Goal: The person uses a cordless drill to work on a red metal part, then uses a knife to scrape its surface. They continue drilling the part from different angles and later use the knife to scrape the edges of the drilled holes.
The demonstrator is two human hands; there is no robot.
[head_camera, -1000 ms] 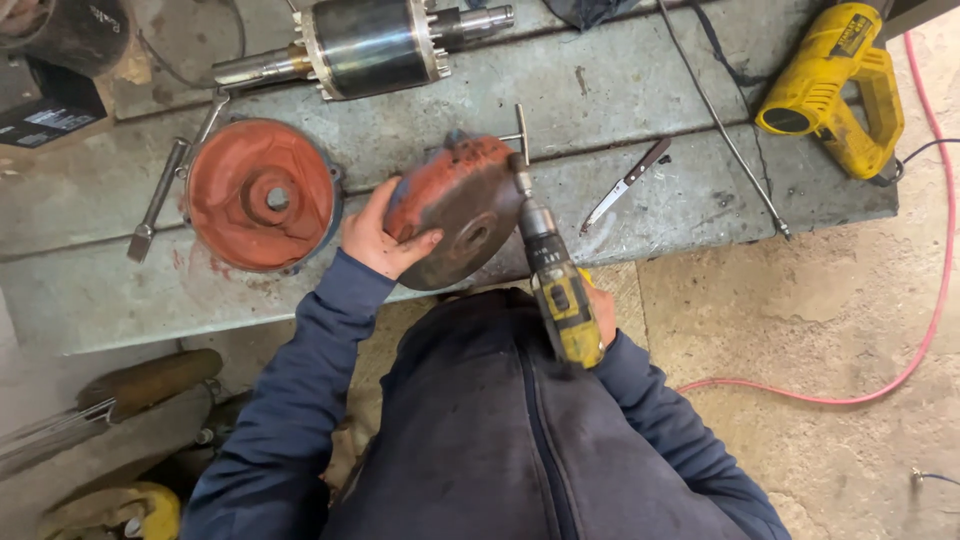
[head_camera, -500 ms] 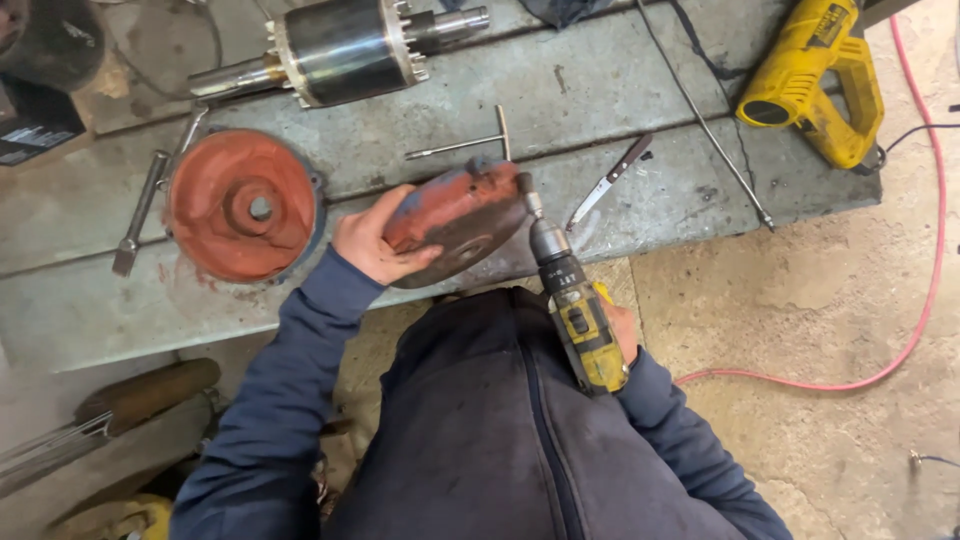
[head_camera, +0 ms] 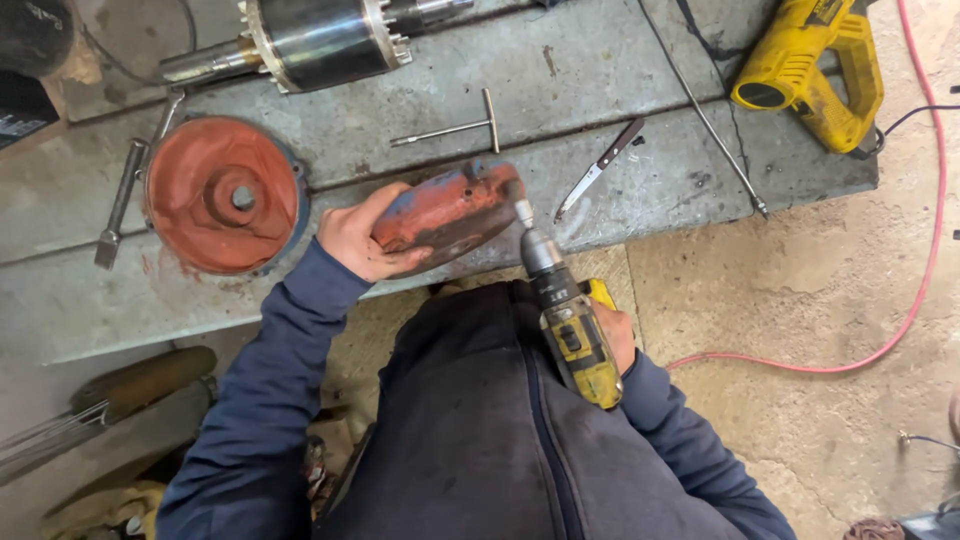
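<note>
L hand point(head_camera: 358, 240) clenched on the rim of the red end cover point(head_camera: 448, 212), fingers wrapped over its near-left edge, cover tipped up on edge at the front lip of the grey bench point(head_camera: 640, 200). R hand point(head_camera: 615, 335) closed round the handle of the yellow cordless drill point(head_camera: 570, 335); most of that hand is hidden behind the drill body.

Key relation: cover lies up and to the left of the R grip, directly right of the L grip. Drill's long axis runs from the R hand up-left, chuck tip touching the cover's right edge, approx. in line with the cover's face rather than square to it. L hand is the nearer one to the cover (on it); R hand reaches it only via the drill.

Beyond the L grip, further left: second red end cover point(head_camera: 225, 195) flat on bench, untouched. Past the held cover, away from both grips: T-handle key point(head_camera: 455, 128), knife point(head_camera: 598, 170), rotor w/ shaft point(head_camera: 320, 40). Far right of R grip: yellow corded tool point(head_camera: 815, 70).
</note>
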